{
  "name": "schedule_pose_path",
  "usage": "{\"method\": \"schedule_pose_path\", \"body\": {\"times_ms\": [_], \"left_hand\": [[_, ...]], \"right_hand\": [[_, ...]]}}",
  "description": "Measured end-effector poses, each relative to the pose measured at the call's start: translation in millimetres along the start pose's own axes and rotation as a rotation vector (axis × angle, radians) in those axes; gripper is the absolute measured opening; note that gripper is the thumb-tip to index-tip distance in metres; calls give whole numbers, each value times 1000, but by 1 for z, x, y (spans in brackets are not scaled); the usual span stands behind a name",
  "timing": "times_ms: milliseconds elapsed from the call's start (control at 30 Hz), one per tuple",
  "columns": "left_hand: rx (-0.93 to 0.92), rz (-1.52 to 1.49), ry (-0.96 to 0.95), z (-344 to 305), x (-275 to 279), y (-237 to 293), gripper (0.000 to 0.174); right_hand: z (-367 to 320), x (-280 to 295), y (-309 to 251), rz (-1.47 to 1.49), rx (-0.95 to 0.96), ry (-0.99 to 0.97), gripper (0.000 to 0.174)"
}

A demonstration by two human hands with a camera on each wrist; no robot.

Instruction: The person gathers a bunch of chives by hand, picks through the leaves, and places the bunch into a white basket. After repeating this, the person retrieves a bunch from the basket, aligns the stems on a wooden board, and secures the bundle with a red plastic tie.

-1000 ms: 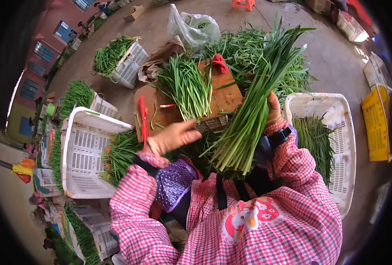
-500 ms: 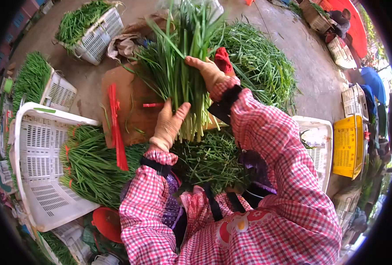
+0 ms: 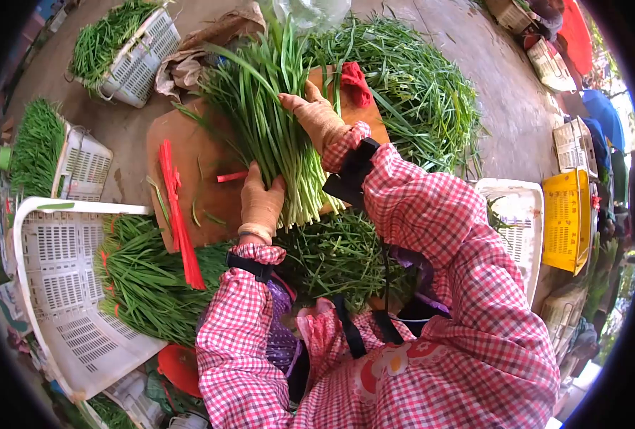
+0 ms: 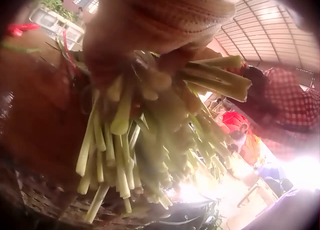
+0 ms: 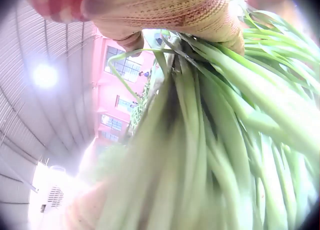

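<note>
A thick bunch of garlic chives (image 3: 274, 118) slants over the wooden board (image 3: 224, 204), leaves away from me, pale stem ends over the near edge. My left hand (image 3: 262, 204), in a knit glove, grips the bunch low on its left side. Higher up, my gloved right hand (image 3: 319, 121) holds it from the right, thumb across the leaves. Uneven cut stem ends (image 4: 122, 160) fan out below the hand in the left wrist view. Long red strips (image 3: 178, 222) lie at the board's left, and a short red strip (image 3: 232, 176) lies beside the bunch.
A white crate (image 3: 60, 275) with tied bunches (image 3: 153, 286) stands on the left. Behind the board spreads a loose pile of greens (image 3: 410, 93), near a red cloth (image 3: 355, 82). More greens (image 3: 342, 264) lie before my lap. Another white crate (image 3: 521, 214) and a yellow crate (image 3: 567, 222) stand right.
My right hand has brought its raised bunch left to the bunch on the board, and they now form one mass. My left hand, empty earlier, now grips it too. The view has shifted.
</note>
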State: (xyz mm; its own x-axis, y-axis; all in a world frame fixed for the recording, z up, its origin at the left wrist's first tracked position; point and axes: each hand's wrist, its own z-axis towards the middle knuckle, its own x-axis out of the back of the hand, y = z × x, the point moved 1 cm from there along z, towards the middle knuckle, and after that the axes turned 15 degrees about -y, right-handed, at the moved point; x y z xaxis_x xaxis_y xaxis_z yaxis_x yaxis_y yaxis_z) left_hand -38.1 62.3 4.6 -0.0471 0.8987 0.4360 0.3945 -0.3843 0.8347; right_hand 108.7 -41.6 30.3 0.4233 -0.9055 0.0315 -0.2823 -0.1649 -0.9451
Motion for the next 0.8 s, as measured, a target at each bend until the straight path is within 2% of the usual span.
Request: {"method": "schedule_pose_path", "body": {"times_ms": [67,133,167,200,233,300,333,367,400,433,467,533,633,667,733,800], "left_hand": [[24,-18,-50,-2,-1,2,51],[-152,58,-47,3,-5,-5,53],[-152,61,-71,2,-9,-1,54],[-200,65,-84,2,-14,-4,53],[-199,133,-24,5,-21,-10,53],[-204,204,38,9,-23,-4,53],[-128,205,8,7,-19,1,54],[-42,207,-27,3,-15,3,54],[-34,214,-32,-1,-8,8,54],[-16,193,-96,-2,1,14,56],[4,170,-162,-6,6,14,57],[-172,377,37,-10,13,-5,59],[-95,263,-45,-35,41,21,54],[-77,226,-57,-40,50,17,52],[-64,-17,-71,-35,65,-29,45],[225,-289,-49,-51,78,-11,39]], "right_hand": [[5,5,-1,69,15,-29,92],[20,4,-1,40,93,23,88],[17,-2,-2,-14,119,92,83],[11,-9,-3,71,137,87,79],[23,-13,21,-103,195,171,77],[11,-18,32,-89,195,125,71],[9,-19,33,-98,222,128,68],[10,-13,37,-11,174,61,66],[2,-5,23,75,119,-5,63],[15,6,25,-11,89,-112,62],[20,16,21,-246,36,-48,64],[22,38,7,-411,117,-85,67],[1,75,-36,-392,106,-169,73],[16,94,-29,-484,210,-146,63],[-16,118,-56,-182,70,-144,51],[-12,161,-37,-206,292,-114,40]]}}
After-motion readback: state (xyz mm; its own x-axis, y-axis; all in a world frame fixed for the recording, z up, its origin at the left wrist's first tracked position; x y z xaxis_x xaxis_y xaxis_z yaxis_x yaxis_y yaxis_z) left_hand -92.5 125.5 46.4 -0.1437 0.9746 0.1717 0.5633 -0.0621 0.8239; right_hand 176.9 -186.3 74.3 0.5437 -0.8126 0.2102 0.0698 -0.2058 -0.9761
